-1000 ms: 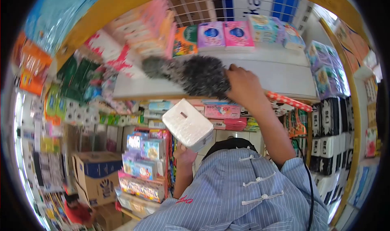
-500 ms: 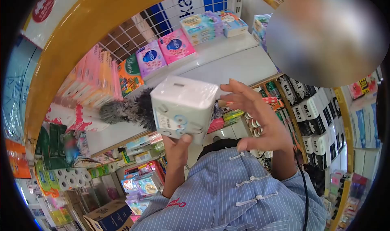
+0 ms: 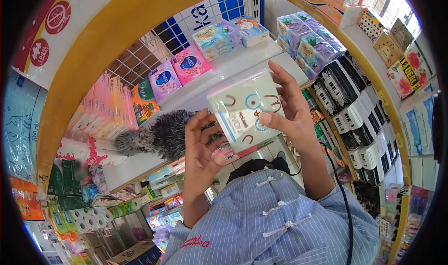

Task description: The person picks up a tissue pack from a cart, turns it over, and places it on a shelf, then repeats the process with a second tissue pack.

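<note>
Fingers of the right hand [image 3: 294, 113] grip a pale square pack [image 3: 242, 113]. The left hand [image 3: 200, 150] curls loosely open near a grey duster [image 3: 170, 132].

I can read "MOLANG" on the pack I hold [image 3: 238, 108], "PASEO" on the pink pack [image 3: 191, 65], purple pack [image 3: 164, 81] and teal pack [image 3: 217, 40], "BE.1" on the black-and-white packs [image 3: 332, 93], "LE DEAL" on the floral sign [image 3: 409, 71], "100%" on a red badge [image 3: 39, 52], and "ka" on the blue-and-white panel [image 3: 198, 14].
</note>
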The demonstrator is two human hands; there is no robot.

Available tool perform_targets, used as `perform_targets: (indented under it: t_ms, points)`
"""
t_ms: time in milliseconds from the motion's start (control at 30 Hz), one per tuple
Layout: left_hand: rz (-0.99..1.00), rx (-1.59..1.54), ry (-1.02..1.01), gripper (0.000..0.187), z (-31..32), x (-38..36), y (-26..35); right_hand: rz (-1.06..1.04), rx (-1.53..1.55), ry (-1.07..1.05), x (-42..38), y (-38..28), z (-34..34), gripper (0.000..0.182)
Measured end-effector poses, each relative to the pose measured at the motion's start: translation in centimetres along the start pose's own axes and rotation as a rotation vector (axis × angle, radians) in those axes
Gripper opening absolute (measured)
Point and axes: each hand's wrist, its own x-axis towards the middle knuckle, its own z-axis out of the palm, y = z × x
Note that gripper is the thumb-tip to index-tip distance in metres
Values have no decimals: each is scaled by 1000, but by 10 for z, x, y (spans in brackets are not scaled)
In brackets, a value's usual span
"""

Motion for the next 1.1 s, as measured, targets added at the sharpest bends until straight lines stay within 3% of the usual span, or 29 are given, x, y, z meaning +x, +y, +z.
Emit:
perform_targets:
  t_ms: [100,167,267,333,400,500,600,767,867,967,1100]
  points:
    - [-6,45,-22,99,10,13,6,-81,37,48,-2,-8,3,88]
    - [-44,65,-53,100,17,19,6,-236,-177,68,-3,-3,-9,86]
    - [-58,39,-127,101,34,32,4,-340,-245,60,-13,-16,-25,87]
    - [-43,181,-196,102,40,42,8,-406,-276,69,-19,-23,-38,87]
    - [-123,211,-319,99,54,51,18,-455,-300,90,-24,-30,-48,84]
    - [-66,533,-491,93,69,71,26,-491,-325,136,-34,-42,-63,79]
    - [-59,499,-671,87,97,100,34,-581,-476,183,-39,-49,-91,81]
    - [-2,434,-787,79,170,155,37,-640,-352,623,-46,-45,-135,107]
    - [-114,310,-785,76,221,188,30,-644,-303,825,-64,-39,-164,89]
    - [-4,236,-829,79,273,230,19,-550,-349,801,-96,-29,-182,75]
    - [118,379,-772,95,342,284,13,-399,-412,674,-140,-24,-188,54]
